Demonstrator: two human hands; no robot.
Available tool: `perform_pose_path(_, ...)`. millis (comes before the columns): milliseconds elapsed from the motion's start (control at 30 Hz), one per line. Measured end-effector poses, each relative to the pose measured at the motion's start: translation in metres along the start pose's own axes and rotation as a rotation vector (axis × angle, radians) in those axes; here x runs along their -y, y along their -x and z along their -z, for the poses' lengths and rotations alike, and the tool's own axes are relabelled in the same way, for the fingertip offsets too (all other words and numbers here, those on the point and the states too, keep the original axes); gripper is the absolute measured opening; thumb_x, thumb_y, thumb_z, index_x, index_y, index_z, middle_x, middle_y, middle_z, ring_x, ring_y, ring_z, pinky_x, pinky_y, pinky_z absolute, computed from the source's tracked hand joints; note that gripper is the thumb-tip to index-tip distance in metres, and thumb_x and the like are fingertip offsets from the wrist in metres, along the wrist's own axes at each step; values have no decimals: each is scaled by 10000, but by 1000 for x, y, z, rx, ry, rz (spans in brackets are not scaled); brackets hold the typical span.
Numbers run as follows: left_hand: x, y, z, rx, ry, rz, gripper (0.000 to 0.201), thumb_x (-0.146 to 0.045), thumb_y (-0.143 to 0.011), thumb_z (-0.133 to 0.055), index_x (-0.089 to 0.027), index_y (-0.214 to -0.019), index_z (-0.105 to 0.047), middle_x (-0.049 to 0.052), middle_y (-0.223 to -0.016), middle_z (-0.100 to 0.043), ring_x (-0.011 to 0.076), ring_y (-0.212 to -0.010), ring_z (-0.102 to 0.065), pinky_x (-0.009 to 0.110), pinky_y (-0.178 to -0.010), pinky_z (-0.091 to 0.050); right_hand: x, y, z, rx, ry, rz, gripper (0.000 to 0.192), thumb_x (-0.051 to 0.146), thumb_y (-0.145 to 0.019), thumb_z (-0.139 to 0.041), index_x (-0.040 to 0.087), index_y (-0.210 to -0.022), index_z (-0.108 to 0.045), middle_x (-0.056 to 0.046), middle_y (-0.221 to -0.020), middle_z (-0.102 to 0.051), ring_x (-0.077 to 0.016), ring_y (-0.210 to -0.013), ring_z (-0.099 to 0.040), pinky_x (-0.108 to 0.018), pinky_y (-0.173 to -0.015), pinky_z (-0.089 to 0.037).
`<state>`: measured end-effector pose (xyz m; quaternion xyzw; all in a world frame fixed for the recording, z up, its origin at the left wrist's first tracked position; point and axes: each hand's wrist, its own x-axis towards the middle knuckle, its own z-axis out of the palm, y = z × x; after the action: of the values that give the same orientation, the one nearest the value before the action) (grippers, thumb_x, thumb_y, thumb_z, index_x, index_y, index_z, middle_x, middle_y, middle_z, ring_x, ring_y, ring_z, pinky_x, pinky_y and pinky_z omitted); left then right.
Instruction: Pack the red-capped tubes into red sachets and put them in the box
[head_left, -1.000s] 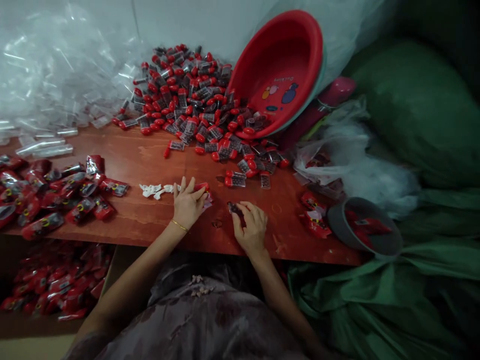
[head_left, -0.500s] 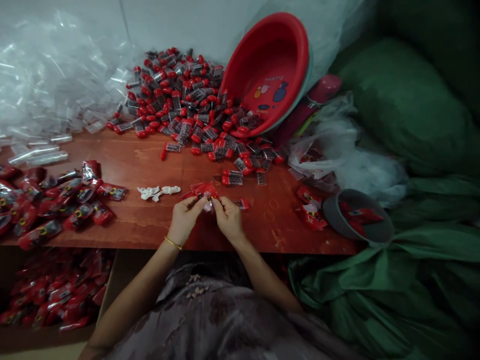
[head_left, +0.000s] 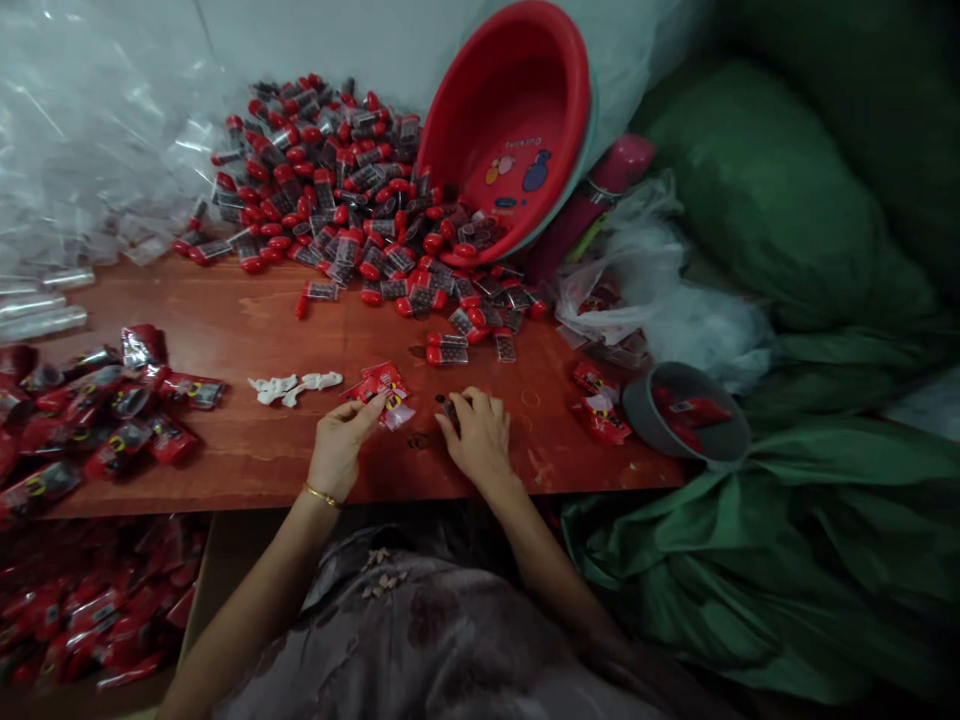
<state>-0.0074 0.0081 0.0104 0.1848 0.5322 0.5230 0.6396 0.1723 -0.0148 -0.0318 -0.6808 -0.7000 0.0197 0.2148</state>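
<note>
My left hand (head_left: 341,445), a gold bangle at its wrist, pinches the edge of a red printed plastic wrapper (head_left: 384,384). That wrapper lies among a few others on the table, and a pale pinkish bit shows at its lower end. To its right, my right hand (head_left: 481,438) curls its fingers and thumb round a small container with dark contents (head_left: 448,406), mostly hidden by the fingers. White crumpled scraps (head_left: 296,386) lie left of the wrappers. Two small red-capped containers (head_left: 447,348) rest just beyond my right hand.
Red-capped containers (head_left: 322,200) are heaped at the back, spilling from a tilted red basin (head_left: 517,110). Wrapped packs (head_left: 112,410) lie at left, above a box of more packs (head_left: 90,600). A grey bowl (head_left: 637,410) and green sacks (head_left: 787,190) are at right.
My hands have moved apart. The right has left the wrapper and closed round the small container beside it; the left keeps hold of the wrapper. The view has shifted slightly.
</note>
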Motion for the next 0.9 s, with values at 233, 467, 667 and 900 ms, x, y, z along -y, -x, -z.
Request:
perform_pose_path(233,8,4,-4,9,-11,87,459,-416,-361,-869,-128,-598,-602,1,-632,-660,85,-526,-579,226,-586,-488,-44,32,12,-46,-127,155,337,278,-866,-482,164,-1173,-565,-139,-1258,-553,-259,-1147,-487,-444,-970,-379)
perform_pose_path(467,8,6,-1,48,7,135,455,-434,-412,-859,-140,-620,-582,-8,-586,-639,96,-521,-594,220,-558,-482,-25,22,-2,3,51,-192,369,407,-858,-491,133,-1086,-583,-194,-1207,-578,-322,-1049,-504,-472,-839,-410)
perform_pose_path(667,9,9,1,95,12,201,458,-451,-416,-858,-145,-632,-596,29,-616,-675,122,-550,-621,239,-582,-486,-19,25,17,156,-596,-261,278,384,-831,-507,181,-1015,-557,-50,-791,-661,-172,-643,-578,-304,-633,-460)
perform_pose_path(900,7,15,-8,97,-10,162,441,-440,-384,-864,-135,-567,-604,6,-582,-650,109,-554,-598,244,-605,-489,8,36,57,423,-1012,-212,210,368,-815,-547,186,-915,-580,42,-588,-558,-85,-446,-455,-209,-444,-365)
